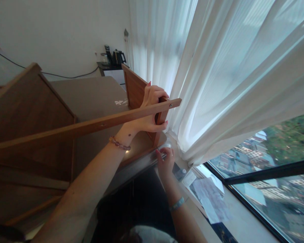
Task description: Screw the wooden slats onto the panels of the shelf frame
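My left hand (pixel 152 95) is closed around the end post of an upright wooden panel (pixel 135 84), its thumb on the near side and its fingers over the far side. A long wooden rail (pixel 103 125) with a metal fitting near its right end crosses in front of that hand. Lower down, at the foot of the post by the table edge, my right hand (pixel 166 163) pinches something thin and partly hidden, which I cannot make out. To the left stands a larger wooden panel section (pixel 32 114), joined with the rail.
The wooden pieces rest on a beige table (pixel 91 87). A black kettle (pixel 118 56) stands on a small cabinet at the back. White curtains (pixel 205 84) hang on the right by the window. Papers (pixel 210 195) lie on the sill, and a black cable (pixel 71 77) runs along the wall.
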A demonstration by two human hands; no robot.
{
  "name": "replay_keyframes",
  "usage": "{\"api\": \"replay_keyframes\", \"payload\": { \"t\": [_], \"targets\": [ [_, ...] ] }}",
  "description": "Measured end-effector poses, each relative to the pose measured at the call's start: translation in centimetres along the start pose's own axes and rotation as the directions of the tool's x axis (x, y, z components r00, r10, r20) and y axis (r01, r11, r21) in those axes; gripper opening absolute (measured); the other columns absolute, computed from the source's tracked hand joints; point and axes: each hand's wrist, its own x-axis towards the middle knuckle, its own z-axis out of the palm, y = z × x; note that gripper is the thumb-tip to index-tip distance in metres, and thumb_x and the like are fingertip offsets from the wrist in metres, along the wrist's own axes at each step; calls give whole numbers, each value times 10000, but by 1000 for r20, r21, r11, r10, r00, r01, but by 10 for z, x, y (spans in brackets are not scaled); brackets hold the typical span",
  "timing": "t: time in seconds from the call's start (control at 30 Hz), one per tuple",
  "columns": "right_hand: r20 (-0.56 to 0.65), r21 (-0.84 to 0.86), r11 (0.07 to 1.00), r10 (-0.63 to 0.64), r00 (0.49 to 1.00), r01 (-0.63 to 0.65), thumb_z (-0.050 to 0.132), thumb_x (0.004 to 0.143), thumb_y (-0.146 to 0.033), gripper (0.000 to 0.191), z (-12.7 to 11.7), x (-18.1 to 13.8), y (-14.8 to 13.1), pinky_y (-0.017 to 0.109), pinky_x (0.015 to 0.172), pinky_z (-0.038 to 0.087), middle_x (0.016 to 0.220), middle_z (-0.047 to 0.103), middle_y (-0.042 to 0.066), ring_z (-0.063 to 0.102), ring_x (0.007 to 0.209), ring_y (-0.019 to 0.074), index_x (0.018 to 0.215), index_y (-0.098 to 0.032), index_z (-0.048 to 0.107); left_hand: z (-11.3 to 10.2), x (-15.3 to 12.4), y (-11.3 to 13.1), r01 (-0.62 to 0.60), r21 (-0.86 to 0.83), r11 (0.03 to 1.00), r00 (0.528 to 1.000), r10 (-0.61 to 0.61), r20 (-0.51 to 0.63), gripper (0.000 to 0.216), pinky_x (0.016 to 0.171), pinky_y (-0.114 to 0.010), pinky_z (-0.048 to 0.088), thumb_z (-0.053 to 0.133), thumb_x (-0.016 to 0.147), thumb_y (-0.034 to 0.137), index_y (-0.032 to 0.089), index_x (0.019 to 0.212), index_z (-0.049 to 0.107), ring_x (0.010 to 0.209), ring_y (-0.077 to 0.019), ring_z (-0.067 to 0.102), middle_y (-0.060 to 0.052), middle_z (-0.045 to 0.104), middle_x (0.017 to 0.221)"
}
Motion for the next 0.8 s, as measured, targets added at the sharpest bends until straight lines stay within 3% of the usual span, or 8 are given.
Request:
{"api": "replay_keyframes", "payload": {
  "t": [0.1, 0.2, 0.33, 0.53, 0.67, 0.8],
  "targets": [
    [27, 21, 955, -295, 955, 295, 564, 936, -272, 105, 0, 7, 12, 323, 690, 473, 697, 603, 3, 557, 694, 172, 838, -234, 560, 1, 1, 0, -60, 24, 998, 995, 62, -72, 652, 1124, -635, 255, 645, 591, 478, 271, 1152, 386, 1058, -311, 464, -76, 488, 1077],
    [111, 43, 897, -443, 890, 441, 582, 925, -204, 28, -5, 14, 21, 327, 701, 494, 750, 627, 11, 579, 720, 168, 933, -231, 579, 1, 1, 1, -59, 46, 997, 997, 62, -50, 652, 1129, -621, 268, 668, 584, 446, 271, 1147, 390, 1068, -306, 465, -79, 491, 1084],
    [241, 73, 827, -558, 794, 558, 551, 921, -126, 190, -20, 23, 27, 346, 768, 517, 846, 660, 45, 593, 801, 179, 1094, -198, 583, -2, 1, 1, -52, 65, 996, 999, 52, 2, 622, 1126, -613, 272, 669, 599, 433, 273, 1134, 396, 1096, -310, 472, -79, 494, 1107],
    [454, 124, 688, -680, 576, 715, 535, 925, -115, 409, -47, 41, 31, 349, 859, 524, 1034, 667, 101, 577, 971, 204, 1333, -132, 513, -1, 2, 0, -111, 72, 991, 993, 113, -25, 596, 1122, -584, 255, 650, 601, 442, 261, 1121, 421, 1076, -300, 462, -75, 485, 1089],
    [427, 70, 605, -737, 524, 793, 496, 944, -103, 373, -50, 52, 34, 338, 835, 521, 1017, 681, 84, 589, 936, 188, 1303, -177, 566, -1, 1, 0, -122, 92, 988, 992, 123, -2, 556, 1101, -583, 264, 641, 627, 455, 246, 1102, 442, 1089, -304, 454, -82, 482, 1090],
    [426, 134, 568, -773, 471, 812, 480, 950, -99, 289, -44, 60, 31, 324, 764, 520, 980, 696, 81, 600, 883, 186, 1188, -166, 631, -2, 2, 2, -113, 70, 991, 993, 114, -15, 559, 1099, -572, 269, 645, 633, 447, 244, 1105, 426, 1090, -298, 454, -79, 477, 1096]
  ]
}}
